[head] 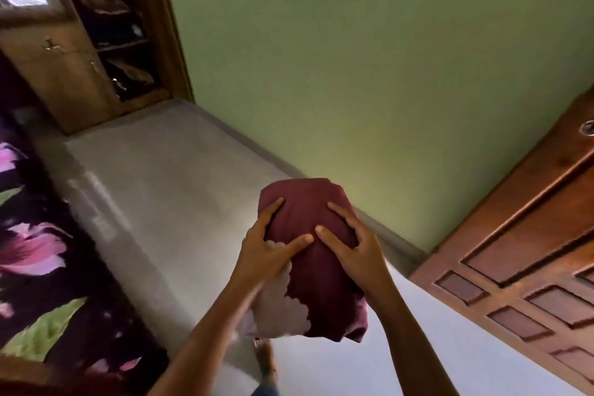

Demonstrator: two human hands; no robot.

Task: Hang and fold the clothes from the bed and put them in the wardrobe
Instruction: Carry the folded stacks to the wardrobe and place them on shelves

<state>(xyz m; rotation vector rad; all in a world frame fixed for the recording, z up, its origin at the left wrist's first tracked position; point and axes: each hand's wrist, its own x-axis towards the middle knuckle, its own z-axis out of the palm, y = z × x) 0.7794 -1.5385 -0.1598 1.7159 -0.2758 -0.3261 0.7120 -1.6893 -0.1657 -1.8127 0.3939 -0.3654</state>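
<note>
Both hands: left hand (270,246) and right hand (358,252) clasp the folded maroon garment (321,280) from either side, thumbs nearly touching on top
Wardrobe (77,74): door open, well beyond the garment

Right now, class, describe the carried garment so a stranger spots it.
Find the green wall and grey floor below it. Above that floor, the left hand and right hand hold a folded bundle: maroon with a pale patch, unlike the flowered bedspread.

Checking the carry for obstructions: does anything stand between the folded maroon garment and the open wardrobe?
Nothing visible does. The left hand and right hand grip the garment; bare floor runs ahead to the wardrobe, whose shelves are exposed. The bed only borders the path on the left.
</note>
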